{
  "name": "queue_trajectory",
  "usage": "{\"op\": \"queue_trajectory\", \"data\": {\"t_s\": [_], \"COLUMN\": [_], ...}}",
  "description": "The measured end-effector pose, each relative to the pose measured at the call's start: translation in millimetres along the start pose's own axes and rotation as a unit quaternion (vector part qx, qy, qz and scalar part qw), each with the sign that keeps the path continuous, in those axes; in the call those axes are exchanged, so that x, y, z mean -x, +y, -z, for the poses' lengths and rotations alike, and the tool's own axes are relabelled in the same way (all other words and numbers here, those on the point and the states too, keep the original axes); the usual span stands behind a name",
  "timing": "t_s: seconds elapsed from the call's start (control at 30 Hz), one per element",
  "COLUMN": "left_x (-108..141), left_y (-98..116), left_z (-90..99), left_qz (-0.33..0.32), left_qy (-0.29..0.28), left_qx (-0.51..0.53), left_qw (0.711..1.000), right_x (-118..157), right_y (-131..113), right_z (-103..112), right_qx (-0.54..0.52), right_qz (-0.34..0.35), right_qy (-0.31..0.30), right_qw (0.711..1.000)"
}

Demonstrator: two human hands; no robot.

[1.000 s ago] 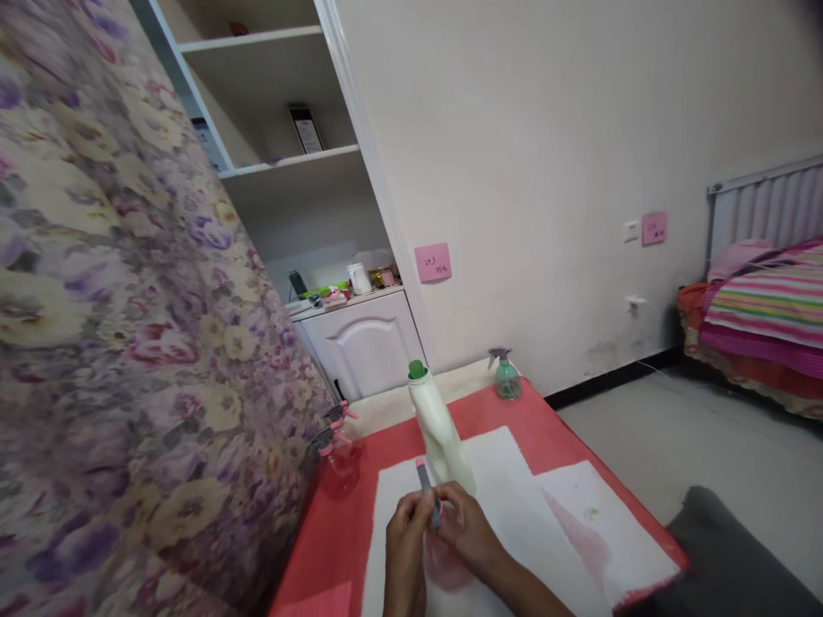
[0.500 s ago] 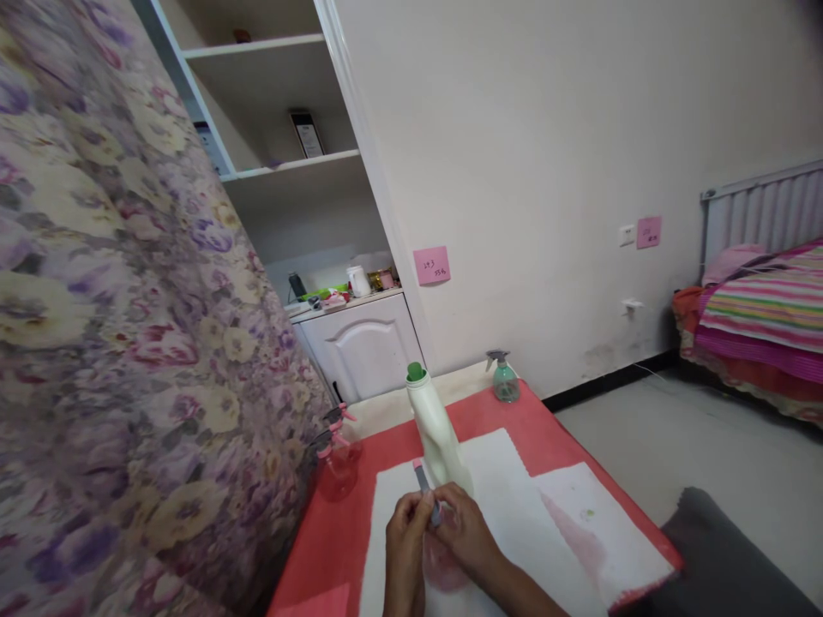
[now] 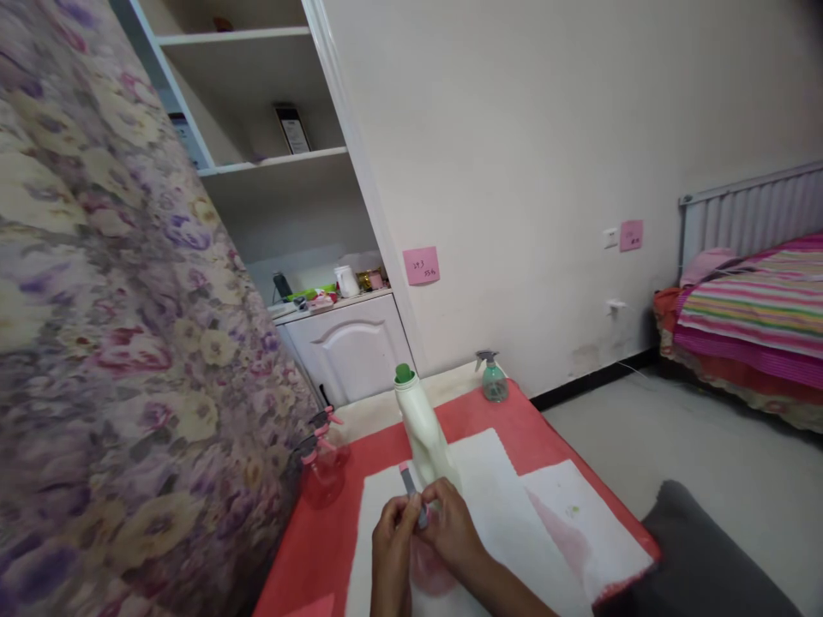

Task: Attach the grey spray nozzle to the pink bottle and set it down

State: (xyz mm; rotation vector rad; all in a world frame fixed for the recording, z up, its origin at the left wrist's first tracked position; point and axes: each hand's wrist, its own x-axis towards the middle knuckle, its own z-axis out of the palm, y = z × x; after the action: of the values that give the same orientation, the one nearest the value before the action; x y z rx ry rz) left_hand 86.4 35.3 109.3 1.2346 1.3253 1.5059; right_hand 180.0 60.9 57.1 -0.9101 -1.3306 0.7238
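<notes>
My left hand [image 3: 392, 544] and my right hand [image 3: 452, 530] meet above the white sheet [image 3: 495, 488], fingers closed around a grey spray head [image 3: 409, 480] with a pink tip. Below them a clear pinkish bottle [image 3: 432, 570] stands on the sheet, partly covered by my hands. Just behind rises a pale green-white jug [image 3: 423, 424] with a green cap [image 3: 404, 373]. Pink-and-grey spray bottles [image 3: 321, 480] stand at the table's left edge. A green spray bottle [image 3: 495, 383] is at the back right corner.
The table has a red cover [image 3: 469, 416]. A stained white cloth [image 3: 591, 531] lies at its right. Floral curtain [image 3: 147, 343] hangs along the left side. Behind are a white cabinet [image 3: 351, 347] and shelves; a dark grey object [image 3: 700, 548] is at right, a bed [image 3: 759, 317] farther off.
The whole view has shifted, so the scene sits slightly further left in the picture. Both hands keep their hold on the spray head above the clear bottle.
</notes>
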Motion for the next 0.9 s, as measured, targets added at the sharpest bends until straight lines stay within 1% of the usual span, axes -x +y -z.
{"op": "queue_trajectory", "data": {"t_s": [0.1, 0.27, 0.47, 0.63, 0.8, 0.9], "left_x": [2.4, -0.1, -0.4, 0.2, -1.4, -0.9], "left_y": [2.7, 1.1, 1.0, -2.8, -8.0, -8.6], "left_z": [0.2, 0.9, 1.1, 1.0, 0.2, 0.4], "left_qz": [0.002, 0.012, 0.016, 0.014, 0.009, 0.008], "left_qy": [-0.003, -0.008, -0.007, -0.008, -0.003, 0.001], "left_qx": [-0.008, -0.012, -0.023, -0.011, -0.006, -0.008], "left_qw": [1.000, 1.000, 1.000, 1.000, 1.000, 1.000], "right_x": [2.5, 2.5, -0.4, -0.3, -0.1, 2.2], "right_y": [-1.3, -4.7, -3.7, -2.2, -1.2, -3.6], "right_z": [-3.7, -3.3, -5.0, 1.7, 3.8, 3.6], "right_qx": [0.010, 0.003, 0.027, 0.012, 0.027, 0.028], "right_qz": [-0.017, -0.003, -0.036, -0.005, -0.022, -0.018], "right_qy": [0.018, -0.016, 0.021, -0.016, 0.001, -0.009], "right_qw": [1.000, 1.000, 0.999, 1.000, 0.999, 0.999]}}
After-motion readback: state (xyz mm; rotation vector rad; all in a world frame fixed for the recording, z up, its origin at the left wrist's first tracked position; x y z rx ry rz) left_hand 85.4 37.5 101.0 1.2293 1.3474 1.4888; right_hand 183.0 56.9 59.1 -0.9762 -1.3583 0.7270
